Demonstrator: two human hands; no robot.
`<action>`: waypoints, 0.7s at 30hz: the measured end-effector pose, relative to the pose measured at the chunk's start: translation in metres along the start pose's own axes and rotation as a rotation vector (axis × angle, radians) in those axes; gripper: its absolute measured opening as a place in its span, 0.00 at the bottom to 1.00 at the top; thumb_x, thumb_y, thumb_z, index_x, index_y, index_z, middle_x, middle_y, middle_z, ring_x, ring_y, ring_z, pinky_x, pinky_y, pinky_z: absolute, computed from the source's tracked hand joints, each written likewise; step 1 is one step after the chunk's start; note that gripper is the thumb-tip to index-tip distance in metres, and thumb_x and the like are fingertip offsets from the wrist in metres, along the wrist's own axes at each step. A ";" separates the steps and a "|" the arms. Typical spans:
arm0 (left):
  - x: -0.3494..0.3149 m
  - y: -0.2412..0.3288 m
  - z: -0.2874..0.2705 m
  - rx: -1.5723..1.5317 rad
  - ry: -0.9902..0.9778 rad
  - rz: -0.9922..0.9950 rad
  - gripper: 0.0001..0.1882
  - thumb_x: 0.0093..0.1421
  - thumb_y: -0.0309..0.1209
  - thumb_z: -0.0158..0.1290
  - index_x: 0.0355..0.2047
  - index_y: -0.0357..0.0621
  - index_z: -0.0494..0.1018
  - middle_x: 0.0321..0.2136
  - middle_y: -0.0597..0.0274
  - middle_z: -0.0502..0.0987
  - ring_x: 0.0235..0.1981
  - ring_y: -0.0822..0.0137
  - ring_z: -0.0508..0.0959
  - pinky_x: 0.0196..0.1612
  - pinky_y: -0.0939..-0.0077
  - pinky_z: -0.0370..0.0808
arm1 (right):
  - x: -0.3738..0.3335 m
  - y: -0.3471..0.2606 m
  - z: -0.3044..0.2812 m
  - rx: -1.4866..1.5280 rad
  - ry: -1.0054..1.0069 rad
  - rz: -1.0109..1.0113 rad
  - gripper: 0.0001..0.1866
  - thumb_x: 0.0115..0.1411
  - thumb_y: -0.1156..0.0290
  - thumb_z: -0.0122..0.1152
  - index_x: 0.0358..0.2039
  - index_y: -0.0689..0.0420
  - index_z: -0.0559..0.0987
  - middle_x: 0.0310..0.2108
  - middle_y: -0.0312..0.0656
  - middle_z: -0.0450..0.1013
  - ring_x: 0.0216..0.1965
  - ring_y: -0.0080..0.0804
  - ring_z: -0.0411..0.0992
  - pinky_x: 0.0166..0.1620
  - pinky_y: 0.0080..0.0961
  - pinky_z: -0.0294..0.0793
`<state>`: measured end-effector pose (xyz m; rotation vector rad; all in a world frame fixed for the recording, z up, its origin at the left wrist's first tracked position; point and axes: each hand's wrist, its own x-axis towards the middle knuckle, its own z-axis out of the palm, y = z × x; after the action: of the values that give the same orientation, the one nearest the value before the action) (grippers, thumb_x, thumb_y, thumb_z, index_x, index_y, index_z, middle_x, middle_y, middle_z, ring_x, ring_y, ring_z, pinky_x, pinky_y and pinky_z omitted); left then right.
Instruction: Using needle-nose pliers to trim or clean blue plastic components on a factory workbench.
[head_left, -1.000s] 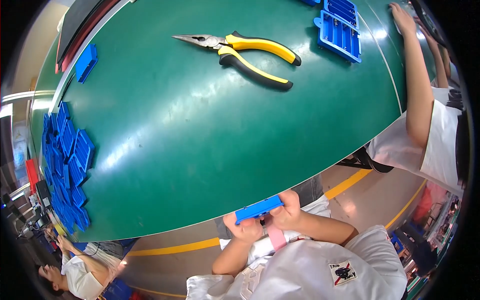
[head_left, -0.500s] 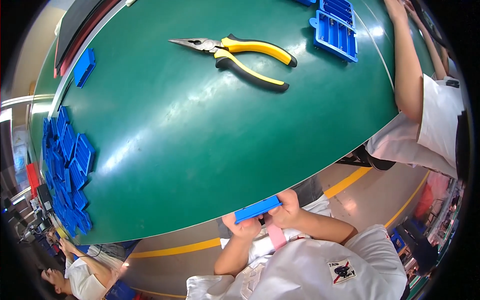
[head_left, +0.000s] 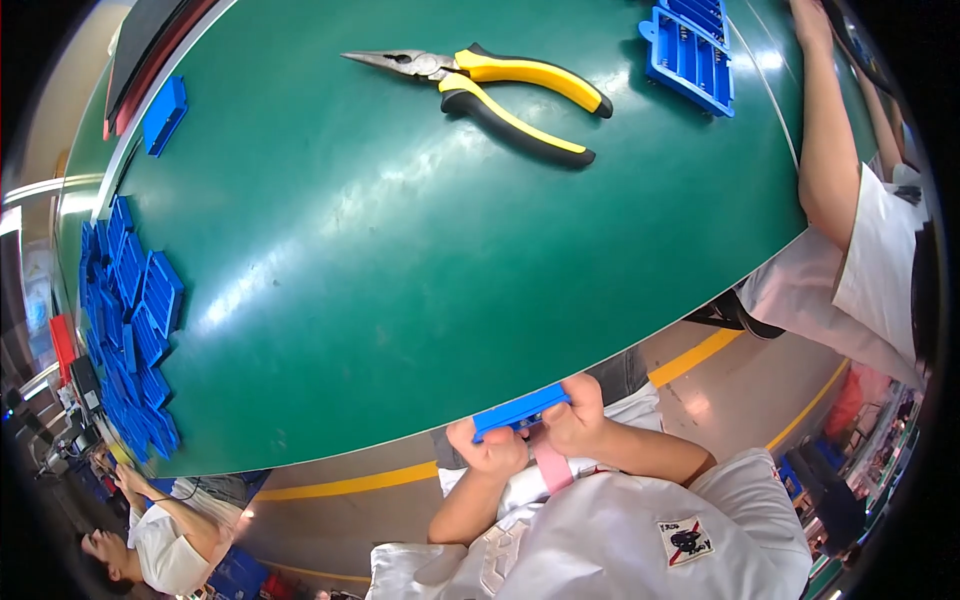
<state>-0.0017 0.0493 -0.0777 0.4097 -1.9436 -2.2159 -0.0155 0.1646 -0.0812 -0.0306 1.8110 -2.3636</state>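
Note:
Between my two hands is a blue plastic battery case (head_left: 522, 408), held near the table's front edge. My left hand (head_left: 487, 446) grips its left end and my right hand (head_left: 578, 418) its right end, both with curled fingers. The long narrow side of the case faces up; its underside is partly hidden by my thumbs and fingers. Farther off on the green table (head_left: 330, 330) lie long-nose pliers (head_left: 490, 85) with yellow and black handles, jaws pointing left.
Several blue cases (head_left: 130, 320) are heaped along the left edge, with a single blue case (head_left: 165, 115) beyond them. Open compartment cases (head_left: 690, 60) with metal springs lie at the far right. A co-worker's arm (head_left: 830, 140) rests at the right; another person (head_left: 170, 535) sits lower left.
The view has shifted slightly, so the table items appear higher. The case in my hands has tilted a little, showing more of its underside; both hands keep their grip.

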 end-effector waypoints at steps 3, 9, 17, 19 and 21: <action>-0.011 -0.004 -0.008 -0.006 -0.030 -0.033 0.36 0.57 0.61 0.50 0.43 0.33 0.68 0.35 0.55 0.77 0.33 0.66 0.79 0.32 0.73 0.79 | -0.001 -0.012 0.004 -0.034 0.028 0.065 0.21 0.65 0.56 0.53 0.44 0.65 0.75 0.38 0.49 0.74 0.39 0.42 0.73 0.44 0.33 0.69; -0.029 0.013 -0.005 0.046 -0.003 -0.077 0.32 0.63 0.57 0.45 0.50 0.39 0.63 0.43 0.52 0.74 0.39 0.63 0.77 0.37 0.67 0.78 | -0.001 -0.038 0.011 -0.112 0.073 0.139 0.21 0.64 0.57 0.53 0.43 0.65 0.75 0.38 0.50 0.74 0.38 0.45 0.73 0.43 0.34 0.69; -0.040 0.044 -0.013 0.042 0.010 -0.290 0.32 0.66 0.56 0.41 0.45 0.33 0.69 0.37 0.53 0.77 0.33 0.64 0.78 0.33 0.70 0.76 | -0.018 -0.065 0.016 -0.058 0.142 0.388 0.21 0.63 0.59 0.55 0.43 0.68 0.74 0.35 0.49 0.74 0.33 0.43 0.73 0.38 0.31 0.70; -0.035 0.043 -0.003 -0.040 0.011 -0.262 0.32 0.66 0.55 0.42 0.41 0.31 0.72 0.33 0.55 0.79 0.30 0.67 0.78 0.31 0.74 0.74 | -0.017 -0.067 0.018 -0.075 0.195 0.318 0.21 0.63 0.59 0.56 0.43 0.67 0.74 0.35 0.47 0.74 0.33 0.39 0.73 0.38 0.31 0.70; -0.037 0.041 0.005 -0.073 0.093 -0.228 0.30 0.66 0.53 0.44 0.39 0.32 0.73 0.32 0.56 0.79 0.29 0.68 0.78 0.31 0.75 0.74 | -0.021 -0.064 0.018 -0.067 0.203 0.302 0.20 0.63 0.59 0.57 0.42 0.66 0.75 0.36 0.45 0.74 0.34 0.37 0.73 0.38 0.29 0.70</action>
<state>0.0294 0.0600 -0.0335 0.7428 -1.8436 -2.3470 0.0001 0.1669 -0.0133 0.4577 1.8277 -2.1584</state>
